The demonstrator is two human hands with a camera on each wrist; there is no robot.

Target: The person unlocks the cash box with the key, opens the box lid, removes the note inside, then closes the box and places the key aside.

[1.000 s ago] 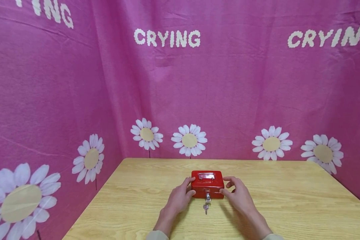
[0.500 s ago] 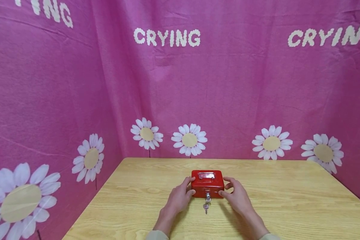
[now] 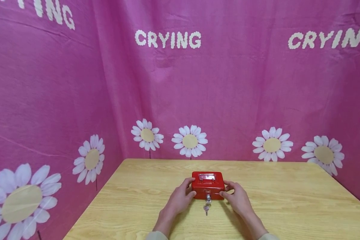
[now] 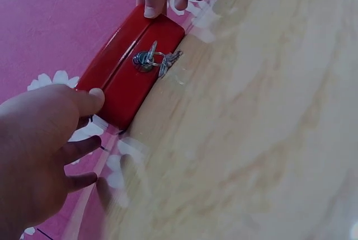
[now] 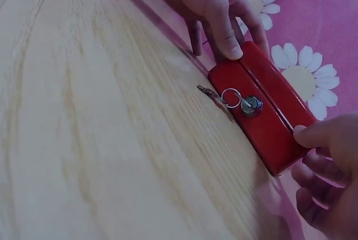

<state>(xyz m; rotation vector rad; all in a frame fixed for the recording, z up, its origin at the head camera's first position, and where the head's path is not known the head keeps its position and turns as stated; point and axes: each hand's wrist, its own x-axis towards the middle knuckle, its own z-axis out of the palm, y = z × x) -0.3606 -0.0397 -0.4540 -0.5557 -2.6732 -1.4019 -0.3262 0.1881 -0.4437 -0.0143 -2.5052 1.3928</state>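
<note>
A small red cash box (image 3: 200,185), its lid down and a folding handle on top, sits on the wooden table. My left hand (image 3: 177,200) holds its left end, thumb at the front corner and fingers along the side. On the opposite end my right hand (image 3: 240,201) grips it likewise, thumb on the front face. One key (image 4: 152,51) stands in the round lock (image 5: 251,106) at the front. From it a ring (image 5: 230,98) carries more keys (image 3: 206,209), which hang down in front of the box.
The light wooden table (image 3: 138,186) reaches back to a pink cloth (image 3: 228,93) printed with white daisies and lettering. The same kind of cloth hangs along the left side. Beige sleeves (image 3: 157,235) show at the wrists.
The box stays in place between both hands. My right fingers and thumb shift very slightly at its right end; the head view drifts a little.
</note>
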